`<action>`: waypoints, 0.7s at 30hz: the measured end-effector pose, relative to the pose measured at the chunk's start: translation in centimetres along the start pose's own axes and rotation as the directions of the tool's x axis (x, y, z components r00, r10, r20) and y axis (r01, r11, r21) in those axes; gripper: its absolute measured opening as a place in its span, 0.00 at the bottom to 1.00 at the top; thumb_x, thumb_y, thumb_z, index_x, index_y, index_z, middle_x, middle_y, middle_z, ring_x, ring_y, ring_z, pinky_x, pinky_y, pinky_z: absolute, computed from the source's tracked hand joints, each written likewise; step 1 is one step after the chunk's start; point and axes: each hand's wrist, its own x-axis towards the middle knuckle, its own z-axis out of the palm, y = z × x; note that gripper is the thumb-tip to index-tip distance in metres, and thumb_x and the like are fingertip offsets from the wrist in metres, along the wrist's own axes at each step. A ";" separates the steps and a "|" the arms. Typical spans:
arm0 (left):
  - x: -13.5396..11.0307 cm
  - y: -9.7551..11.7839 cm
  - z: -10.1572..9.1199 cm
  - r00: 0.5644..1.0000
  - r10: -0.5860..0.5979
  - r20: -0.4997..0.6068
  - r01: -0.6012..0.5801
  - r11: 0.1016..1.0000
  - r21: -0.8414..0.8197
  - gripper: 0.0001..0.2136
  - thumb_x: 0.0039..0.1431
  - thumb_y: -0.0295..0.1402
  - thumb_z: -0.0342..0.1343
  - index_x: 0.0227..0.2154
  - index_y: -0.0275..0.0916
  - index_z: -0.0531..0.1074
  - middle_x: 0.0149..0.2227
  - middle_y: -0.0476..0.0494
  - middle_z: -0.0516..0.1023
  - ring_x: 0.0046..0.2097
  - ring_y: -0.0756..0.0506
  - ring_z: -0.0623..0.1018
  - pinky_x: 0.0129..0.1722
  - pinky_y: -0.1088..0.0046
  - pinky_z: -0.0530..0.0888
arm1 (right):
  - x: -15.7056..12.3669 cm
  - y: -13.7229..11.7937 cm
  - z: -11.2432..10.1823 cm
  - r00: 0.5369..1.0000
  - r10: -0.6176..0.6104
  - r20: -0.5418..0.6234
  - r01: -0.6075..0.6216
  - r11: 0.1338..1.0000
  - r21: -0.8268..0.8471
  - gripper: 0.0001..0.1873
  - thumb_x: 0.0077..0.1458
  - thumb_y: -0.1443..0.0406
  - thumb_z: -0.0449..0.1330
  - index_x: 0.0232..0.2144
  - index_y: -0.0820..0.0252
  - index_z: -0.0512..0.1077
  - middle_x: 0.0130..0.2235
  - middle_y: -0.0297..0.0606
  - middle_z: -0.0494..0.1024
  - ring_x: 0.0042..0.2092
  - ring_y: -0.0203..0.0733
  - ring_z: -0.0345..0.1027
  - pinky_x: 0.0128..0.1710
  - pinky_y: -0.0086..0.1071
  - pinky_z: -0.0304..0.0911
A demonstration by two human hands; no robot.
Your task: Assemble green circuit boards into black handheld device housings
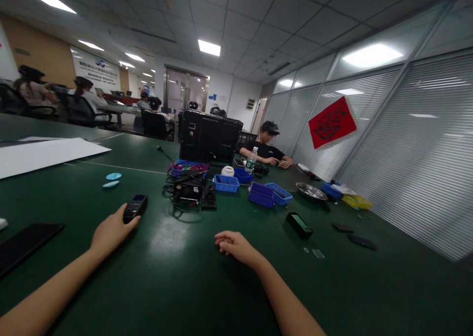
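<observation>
My left hand (111, 231) reaches forward over the green table (185, 277) and is closed on the near end of a small black handheld device (135, 207) with a dark screen. My right hand (234, 245) rests on the table to the right, fingers curled loosely inward, holding nothing that I can see. Between and beyond my hands lies a black unit with tangled cables (186, 192). A small black box with a green face (299, 225) sits to the right of my right hand.
Blue bins (226, 183) (269, 194), a metal bowl (311, 191), a yellow tray (356, 201), a large black case (209, 136) and a water bottle (251, 159) stand farther back. A seated person (268, 151) works across the table. White sheet (44, 153) and dark slab (25, 242) lie left.
</observation>
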 end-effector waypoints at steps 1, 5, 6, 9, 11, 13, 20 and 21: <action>-0.1 0.1 0.2 1.000 0.016 0.000 -0.016 1.000 0.006 0.34 0.52 0.50 0.38 0.57 0.31 0.50 0.45 0.30 0.71 0.41 0.36 0.74 0.33 0.65 0.69 | -0.1 -0.2 0.0 1.000 0.008 0.001 -0.008 1.000 -0.004 0.18 0.47 0.66 0.55 0.43 0.63 0.68 0.40 0.42 0.72 0.32 0.34 0.65 0.30 0.28 0.59; -0.6 0.7 0.9 0.995 0.097 -0.015 -0.096 0.995 0.040 0.35 0.51 0.50 0.39 0.56 0.28 0.52 0.44 0.29 0.71 0.42 0.36 0.73 0.35 0.64 0.69 | -0.6 -1.1 -0.1 1.000 0.023 0.014 -0.022 1.000 -0.010 0.18 0.48 0.67 0.54 0.44 0.63 0.67 0.41 0.41 0.72 0.34 0.34 0.65 0.31 0.28 0.59; -0.8 1.0 1.0 0.993 0.119 -0.019 -0.118 0.992 0.052 0.35 0.51 0.50 0.40 0.56 0.28 0.53 0.44 0.29 0.71 0.42 0.36 0.73 0.36 0.64 0.69 | -0.7 -1.2 -0.1 1.000 0.017 0.016 -0.017 1.000 -0.007 0.18 0.48 0.67 0.54 0.44 0.64 0.67 0.41 0.41 0.72 0.34 0.34 0.65 0.32 0.28 0.59; -1.5 1.8 1.3 0.983 0.183 -0.020 -0.182 0.981 0.073 0.34 0.51 0.50 0.41 0.55 0.28 0.55 0.45 0.29 0.70 0.45 0.37 0.72 0.39 0.65 0.69 | -0.6 -1.0 -0.1 1.000 -0.005 0.017 0.005 1.000 -0.006 0.17 0.48 0.67 0.54 0.43 0.63 0.67 0.41 0.41 0.72 0.33 0.34 0.65 0.31 0.28 0.59; -2.0 2.4 1.5 0.977 0.214 -0.013 -0.213 0.975 0.069 0.34 0.50 0.49 0.42 0.55 0.28 0.55 0.46 0.30 0.70 0.46 0.37 0.71 0.41 0.65 0.68 | -0.4 -0.7 -0.1 1.000 -0.011 0.015 0.011 1.000 -0.007 0.17 0.48 0.66 0.54 0.43 0.62 0.68 0.40 0.41 0.73 0.33 0.34 0.66 0.31 0.28 0.59; -2.3 2.8 1.7 0.970 0.242 0.000 -0.241 0.968 0.066 0.33 0.51 0.49 0.42 0.55 0.28 0.55 0.47 0.31 0.69 0.47 0.38 0.71 0.43 0.64 0.67 | -0.3 -0.5 -0.1 1.000 -0.013 0.013 0.013 1.000 -0.007 0.17 0.48 0.66 0.55 0.43 0.62 0.68 0.40 0.40 0.73 0.33 0.34 0.66 0.31 0.29 0.59; -2.8 3.7 2.7 0.929 0.369 0.017 -0.368 0.922 0.117 0.32 0.52 0.50 0.41 0.53 0.28 0.57 0.48 0.29 0.69 0.48 0.38 0.70 0.49 0.63 0.63 | -0.3 -0.3 -0.1 1.000 -0.013 0.016 0.013 1.000 -0.018 0.18 0.48 0.66 0.54 0.43 0.63 0.68 0.40 0.41 0.73 0.33 0.33 0.66 0.31 0.28 0.60; -2.9 3.9 2.9 0.922 0.387 0.017 -0.386 0.914 0.124 0.32 0.52 0.50 0.41 0.53 0.28 0.58 0.48 0.29 0.69 0.48 0.38 0.70 0.49 0.63 0.62 | -0.1 -0.1 -0.1 1.000 -0.021 0.015 0.021 1.000 -0.018 0.18 0.48 0.67 0.54 0.43 0.64 0.68 0.40 0.41 0.73 0.33 0.33 0.66 0.31 0.28 0.60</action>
